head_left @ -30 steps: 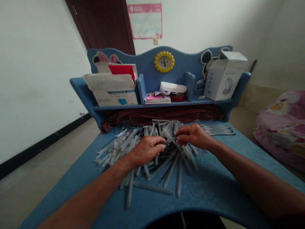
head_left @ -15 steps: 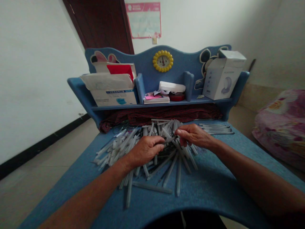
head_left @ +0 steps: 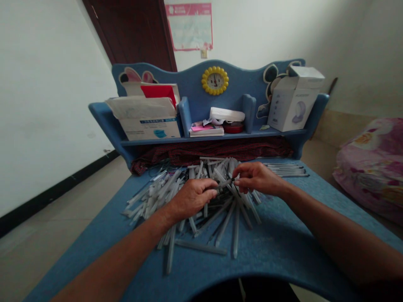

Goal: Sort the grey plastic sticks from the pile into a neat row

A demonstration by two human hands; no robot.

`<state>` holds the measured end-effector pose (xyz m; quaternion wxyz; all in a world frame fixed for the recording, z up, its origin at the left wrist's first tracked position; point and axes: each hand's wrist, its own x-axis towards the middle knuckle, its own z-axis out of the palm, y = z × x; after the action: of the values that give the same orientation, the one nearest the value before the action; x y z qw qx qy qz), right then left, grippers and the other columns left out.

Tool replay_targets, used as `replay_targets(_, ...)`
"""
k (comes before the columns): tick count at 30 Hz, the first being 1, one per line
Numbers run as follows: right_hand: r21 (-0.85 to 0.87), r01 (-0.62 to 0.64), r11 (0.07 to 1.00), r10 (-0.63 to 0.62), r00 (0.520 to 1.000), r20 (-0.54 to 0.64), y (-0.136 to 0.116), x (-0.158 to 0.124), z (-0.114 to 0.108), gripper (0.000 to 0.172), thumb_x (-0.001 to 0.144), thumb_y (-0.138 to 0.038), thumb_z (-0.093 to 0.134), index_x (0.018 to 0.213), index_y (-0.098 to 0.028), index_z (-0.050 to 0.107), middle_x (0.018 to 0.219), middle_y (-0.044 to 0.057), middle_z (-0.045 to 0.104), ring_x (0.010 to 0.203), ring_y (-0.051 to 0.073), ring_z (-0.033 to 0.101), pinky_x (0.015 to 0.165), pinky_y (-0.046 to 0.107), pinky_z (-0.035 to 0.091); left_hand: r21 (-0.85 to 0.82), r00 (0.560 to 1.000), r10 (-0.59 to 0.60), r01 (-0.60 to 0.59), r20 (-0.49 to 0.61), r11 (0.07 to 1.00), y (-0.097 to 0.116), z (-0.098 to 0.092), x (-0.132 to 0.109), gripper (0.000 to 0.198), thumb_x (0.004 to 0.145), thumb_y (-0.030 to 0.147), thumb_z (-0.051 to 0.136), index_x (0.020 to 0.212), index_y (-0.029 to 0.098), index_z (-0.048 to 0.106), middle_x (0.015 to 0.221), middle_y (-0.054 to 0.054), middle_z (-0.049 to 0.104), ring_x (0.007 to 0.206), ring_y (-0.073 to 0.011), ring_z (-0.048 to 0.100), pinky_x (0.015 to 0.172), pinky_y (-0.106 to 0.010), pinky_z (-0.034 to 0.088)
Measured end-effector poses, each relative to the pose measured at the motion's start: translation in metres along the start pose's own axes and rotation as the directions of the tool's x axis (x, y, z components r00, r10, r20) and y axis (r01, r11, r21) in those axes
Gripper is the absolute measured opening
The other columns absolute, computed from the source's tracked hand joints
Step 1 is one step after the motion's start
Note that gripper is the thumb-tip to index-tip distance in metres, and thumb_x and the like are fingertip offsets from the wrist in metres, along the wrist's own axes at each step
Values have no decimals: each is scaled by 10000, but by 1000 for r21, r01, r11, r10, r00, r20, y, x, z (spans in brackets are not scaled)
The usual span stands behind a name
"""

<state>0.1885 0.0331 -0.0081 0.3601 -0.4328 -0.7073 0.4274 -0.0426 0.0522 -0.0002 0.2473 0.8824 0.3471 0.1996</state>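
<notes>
My left hand (head_left: pixel 197 195) is closed around one end of a translucent pen barrel (head_left: pixel 224 183), held above the pile. At the barrel's dark right end, the thumb and forefinger of my right hand (head_left: pixel 255 178) are pinched together. Whether that dark bit is a cap, a tip or a refill end is too small to tell. Beneath both hands spreads a heap of similar clear barrels (head_left: pixel 162 191), with thin dark pieces among them. One loose barrel (head_left: pixel 201 247) lies crosswise near the front of the heap.
Several slim dark-tipped pens (head_left: pixel 286 170) lie side by side at the back right of the blue table (head_left: pixel 270 247). Checked cloth (head_left: pixel 201 151) is bunched under the shelf. On the shelf stand a mask box (head_left: pixel 151 128), papers (head_left: pixel 206 131) and a white box (head_left: pixel 294 102).
My right hand has shifted slightly, and its fingers now pinch the barrel's dark end at a different angle. My left hand and the heap stay where they were.
</notes>
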Motion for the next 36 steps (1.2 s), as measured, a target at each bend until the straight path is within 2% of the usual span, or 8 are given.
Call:
replay_targets(3, 11, 0, 1000, 0, 1000, -15, 3, 1, 3, 243, 788, -383, 593, 746, -145, 572, 516, -7, 612, 436, 84, 540, 406, 170, 365, 9, 1000, 13, -13, -11, 1000, 0, 1, 0, 226, 810, 227, 496, 930, 152, 671, 790, -9, 673, 703, -132, 602, 671, -227, 447)
replay_targets(6, -31, -36, 999, 35, 998, -43, 4, 2, 6, 371, 854, -450, 482, 647, -148, 546, 456, -7, 572, 392, 76, 507, 379, 170, 338, 9, 1000, 9, -8, -16, 1000, 0, 1, 0, 230, 810, 229, 498, 941, 151, 670, 800, -12, 678, 704, -134, 605, 678, -231, 450)
replay_targets(11, -26, 10, 1000, -11, 999, -41, 2, 2, 7, 279, 791, -424, 589, 809, -146, 589, 511, -19, 596, 440, 89, 541, 404, 175, 352, 20, 1000, 14, -13, -25, 1000, 2, 0, 0, 224, 807, 226, 498, 928, 152, 671, 796, -11, 679, 705, -134, 609, 671, -230, 449)
replay_targets(17, -82, -54, 995, 50, 997, -58, -1, 0, 8, 446, 854, -530, 445, 641, -151, 543, 449, -6, 559, 392, 80, 502, 386, 179, 337, 43, 998, 49, -47, -47, 998, 5, 0, 1, 204, 798, 214, 505, 895, 157, 676, 816, -15, 688, 751, -146, 623, 703, -235, 448)
replay_targets(21, -39, 4, 999, -6, 999, -52, -2, -1, 8, 358, 783, -505, 573, 778, -147, 581, 493, -17, 584, 438, 91, 537, 402, 173, 352, 61, 997, 51, -47, -61, 997, 5, 0, 0, 202, 796, 202, 514, 892, 146, 682, 833, -26, 697, 771, -156, 630, 727, -243, 451)
replay_targets(25, -91, -31, 995, 24, 997, -71, -4, -1, 10, 434, 852, -498, 466, 594, -152, 517, 455, -4, 554, 400, 67, 490, 393, 170, 329, 76, 996, 72, -67, -61, 995, 4, 0, 0, 205, 808, 202, 515, 915, 153, 683, 860, -28, 701, 799, -158, 634, 744, -244, 455)
replay_targets(31, -13, -10, 1000, 9, 998, -68, -6, -2, 10, 359, 757, -508, 606, 735, -151, 573, 478, -20, 570, 423, 88, 518, 406, 184, 348, 99, 994, 81, -73, -79, 992, 5, 0, 0, 193, 802, 189, 533, 914, 157, 686, 870, -31, 703, 806, -158, 638, 762, -251, 462)
replay_targets(36, -56, -46, 997, 42, 997, -60, -7, -2, 13, 415, 813, -493, 529, 563, -163, 504, 448, -12, 553, 394, 64, 473, 399, 180, 326, 116, 988, 124, -114, -87, 987, 5, 1, 0, 196, 806, 183, 529, 928, 150, 680, 886, -41, 702, 818, -163, 638, 764, -259, 469)
